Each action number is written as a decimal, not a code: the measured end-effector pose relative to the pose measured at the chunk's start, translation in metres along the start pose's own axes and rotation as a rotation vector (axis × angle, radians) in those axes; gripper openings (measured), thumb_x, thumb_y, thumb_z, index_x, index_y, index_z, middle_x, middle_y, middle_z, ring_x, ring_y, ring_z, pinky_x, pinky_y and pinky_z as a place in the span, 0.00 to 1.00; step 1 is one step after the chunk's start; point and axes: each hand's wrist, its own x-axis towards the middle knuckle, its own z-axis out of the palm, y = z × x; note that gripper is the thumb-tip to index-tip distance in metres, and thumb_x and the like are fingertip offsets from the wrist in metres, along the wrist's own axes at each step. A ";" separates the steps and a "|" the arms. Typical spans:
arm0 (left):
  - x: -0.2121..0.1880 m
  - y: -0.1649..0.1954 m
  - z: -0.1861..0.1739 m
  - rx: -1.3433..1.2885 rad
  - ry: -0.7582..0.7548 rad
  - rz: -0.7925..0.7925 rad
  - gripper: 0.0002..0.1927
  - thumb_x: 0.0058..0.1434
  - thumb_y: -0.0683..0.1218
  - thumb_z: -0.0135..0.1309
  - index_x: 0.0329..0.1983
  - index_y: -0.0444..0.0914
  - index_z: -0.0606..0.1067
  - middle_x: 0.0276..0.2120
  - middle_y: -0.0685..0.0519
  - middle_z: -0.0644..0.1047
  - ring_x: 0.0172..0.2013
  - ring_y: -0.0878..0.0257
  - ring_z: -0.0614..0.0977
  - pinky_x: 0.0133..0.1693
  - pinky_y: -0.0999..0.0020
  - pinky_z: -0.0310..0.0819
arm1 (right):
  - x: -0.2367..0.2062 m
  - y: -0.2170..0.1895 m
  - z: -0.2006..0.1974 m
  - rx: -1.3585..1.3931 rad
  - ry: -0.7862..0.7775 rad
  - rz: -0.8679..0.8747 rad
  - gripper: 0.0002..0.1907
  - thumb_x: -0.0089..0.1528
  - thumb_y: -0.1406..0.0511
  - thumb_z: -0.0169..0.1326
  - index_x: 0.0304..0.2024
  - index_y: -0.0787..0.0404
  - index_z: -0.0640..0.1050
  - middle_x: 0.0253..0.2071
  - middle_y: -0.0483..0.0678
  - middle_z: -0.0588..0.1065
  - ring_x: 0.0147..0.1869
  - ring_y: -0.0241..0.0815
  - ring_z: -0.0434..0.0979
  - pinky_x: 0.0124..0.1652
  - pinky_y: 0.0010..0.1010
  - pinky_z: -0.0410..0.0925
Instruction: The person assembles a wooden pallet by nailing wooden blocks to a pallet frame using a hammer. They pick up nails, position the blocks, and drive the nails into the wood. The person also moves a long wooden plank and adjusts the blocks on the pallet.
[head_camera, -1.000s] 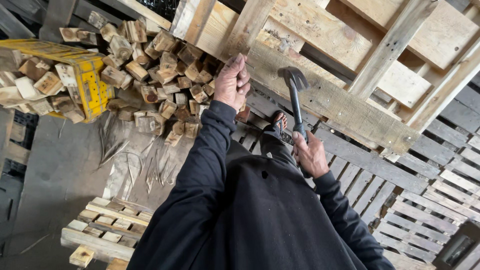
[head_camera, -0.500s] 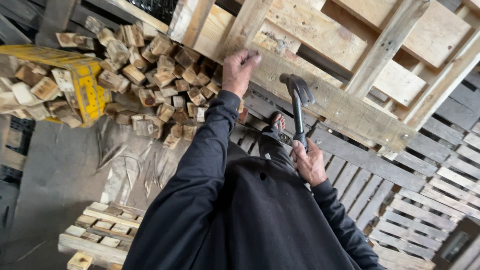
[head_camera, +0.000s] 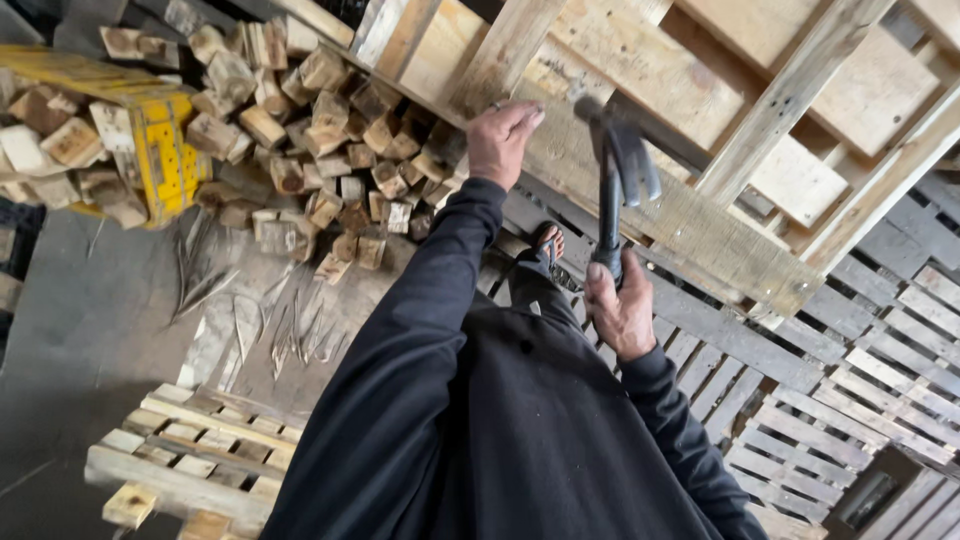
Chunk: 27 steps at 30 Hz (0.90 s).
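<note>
Gripping a claw hammer (head_camera: 618, 170) by the lower handle, right hand (head_camera: 618, 308) is closed tight around it; hammer stands near upright, dark steel head up against the long plank of the tilted wooden pallet (head_camera: 690, 215). Left hand (head_camera: 502, 140) rests on that same plank just left of the hammer head, fingers curled over the wood edge, holding nothing else. Both arms in black sleeves. One sandalled foot (head_camera: 546, 242) shows below, between the two hands, on grey slatted pallets (head_camera: 850, 400). Left of the left hand: a heap of cut wood blocks (head_camera: 310, 130), touching a yellow crate (head_camera: 165, 150). Loose bent nails (head_camera: 290, 330) scattered on the concrete floor (head_camera: 80, 330). Another pale pallet (head_camera: 190, 460) lies bottom left.
</note>
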 end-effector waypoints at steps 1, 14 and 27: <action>0.000 0.001 -0.001 -0.006 0.001 0.051 0.07 0.63 0.43 0.64 0.43 0.37 0.83 0.39 0.51 0.85 0.38 0.67 0.86 0.41 0.70 0.84 | 0.005 -0.008 0.006 0.008 -0.006 -0.032 0.25 0.67 0.50 0.56 0.47 0.66 0.70 0.25 0.40 0.69 0.25 0.29 0.66 0.25 0.24 0.63; 0.035 -0.004 -0.003 0.170 0.344 -0.388 0.13 0.73 0.51 0.46 0.47 0.39 0.77 0.41 0.48 0.82 0.41 0.54 0.84 0.44 0.58 0.79 | 0.005 -0.067 -0.011 0.338 -0.102 -0.607 0.21 0.69 0.54 0.58 0.50 0.64 0.72 0.33 0.48 0.73 0.29 0.37 0.70 0.28 0.28 0.66; 0.056 0.018 0.002 0.304 0.348 -0.996 0.12 0.72 0.51 0.39 0.52 0.42 0.68 0.51 0.44 0.78 0.49 0.43 0.81 0.47 0.48 0.75 | 0.038 -0.124 -0.062 0.014 0.085 -0.800 0.21 0.72 0.51 0.47 0.40 0.63 0.72 0.41 0.58 0.73 0.23 0.41 0.74 0.25 0.35 0.71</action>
